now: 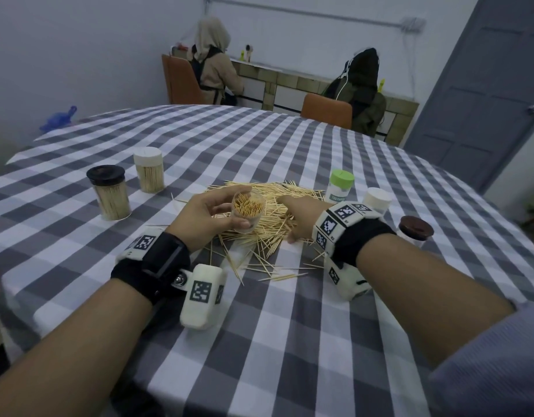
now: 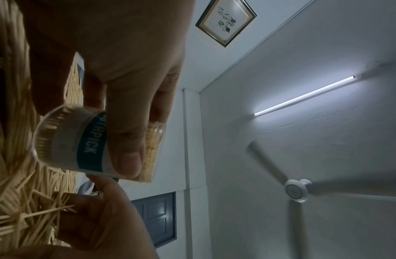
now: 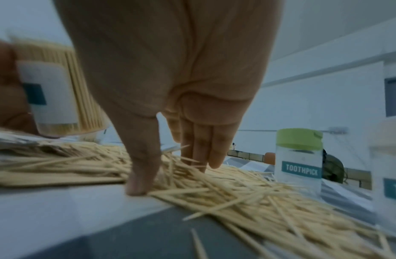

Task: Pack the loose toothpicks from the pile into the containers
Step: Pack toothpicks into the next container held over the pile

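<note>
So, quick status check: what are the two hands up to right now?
Left hand grips open container, nearly full of toothpicks. Right hand open, fingers down in toothpick pile. Nothing blocking; closed containers stand around the pile.

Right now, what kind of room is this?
Probably a plain indoor workroom. A big table with a checked cloth, two people seated at a tiled counter, and a ceiling fan suggest it.

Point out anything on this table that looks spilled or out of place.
A few toothpicks lie scattered on the checked tablecloth, strayed from the main pile toward the person. The open container in the left hand has no lid on. Nothing looks damaged.
</note>
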